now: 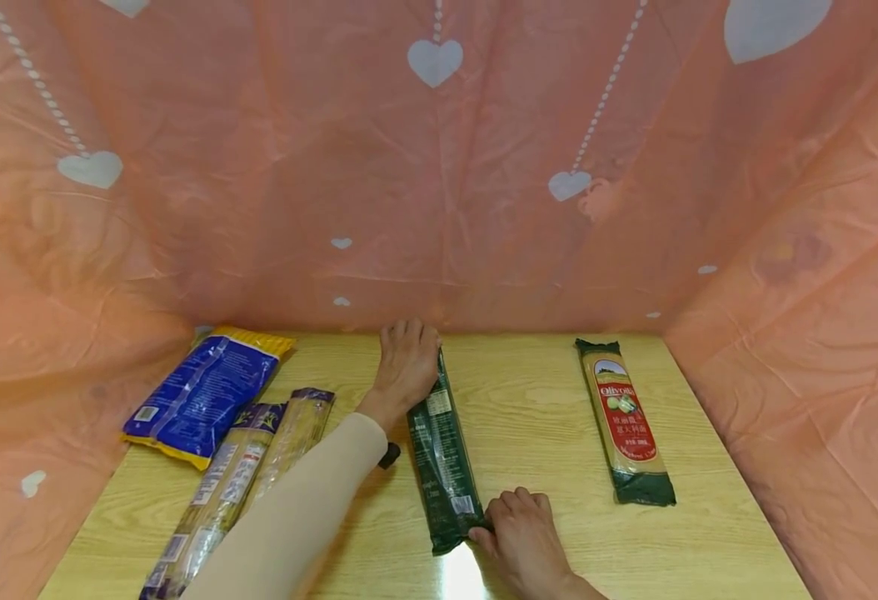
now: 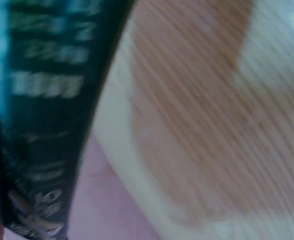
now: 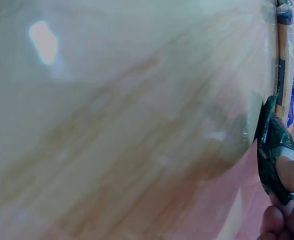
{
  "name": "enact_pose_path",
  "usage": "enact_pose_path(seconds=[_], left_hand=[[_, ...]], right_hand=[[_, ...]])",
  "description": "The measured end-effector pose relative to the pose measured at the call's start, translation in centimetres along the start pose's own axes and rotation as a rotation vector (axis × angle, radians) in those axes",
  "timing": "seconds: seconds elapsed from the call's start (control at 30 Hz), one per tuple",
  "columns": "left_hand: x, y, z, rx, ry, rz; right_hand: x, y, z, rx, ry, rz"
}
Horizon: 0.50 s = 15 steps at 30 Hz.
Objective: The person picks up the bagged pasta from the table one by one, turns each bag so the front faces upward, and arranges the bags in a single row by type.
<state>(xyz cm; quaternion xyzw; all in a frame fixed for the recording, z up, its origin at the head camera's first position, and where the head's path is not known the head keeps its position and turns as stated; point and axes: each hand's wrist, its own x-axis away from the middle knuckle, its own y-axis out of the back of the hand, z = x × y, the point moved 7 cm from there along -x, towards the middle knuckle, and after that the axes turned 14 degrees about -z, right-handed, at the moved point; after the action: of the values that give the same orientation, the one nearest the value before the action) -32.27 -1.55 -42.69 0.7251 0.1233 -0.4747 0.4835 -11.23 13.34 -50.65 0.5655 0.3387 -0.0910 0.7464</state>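
Long, flat packet in glossy dark green plastic [image 1: 446, 467] at the middle of the pale yellow wood-grain surface [image 1: 532, 408], between both hands. From where I stand: left hand [image 1: 406, 367] grips its far end, fingers bent over it. Right hand [image 1: 523, 533] pinches the near right corner, wrapper between thumb and fingers. Well apart, rightward: slim green-ended packet with red label [image 1: 626, 425].

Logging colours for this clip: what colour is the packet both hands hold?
The packet is mostly dark green; the head view shows it best.
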Motion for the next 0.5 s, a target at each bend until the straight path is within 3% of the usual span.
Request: enact_pose_path(seconds=[0.13, 0.3, 0.5], left_hand=[[-0.4, 0.4, 0.6, -0.039, 0.028, 0.065], [-0.9, 1.0, 1.2, -0.062, 0.063, 0.146], [-1.2, 0.8, 1.6, -0.04, 0.118, 0.2]], right_hand=[[-0.3, 0.7, 0.1, -0.022, 0.021, -0.084], [-1.1, 2.3, -0.1, 0.006, 0.126, -0.203], [-1.8, 4.0, -1.8, 0.042, 0.143, -0.233]])
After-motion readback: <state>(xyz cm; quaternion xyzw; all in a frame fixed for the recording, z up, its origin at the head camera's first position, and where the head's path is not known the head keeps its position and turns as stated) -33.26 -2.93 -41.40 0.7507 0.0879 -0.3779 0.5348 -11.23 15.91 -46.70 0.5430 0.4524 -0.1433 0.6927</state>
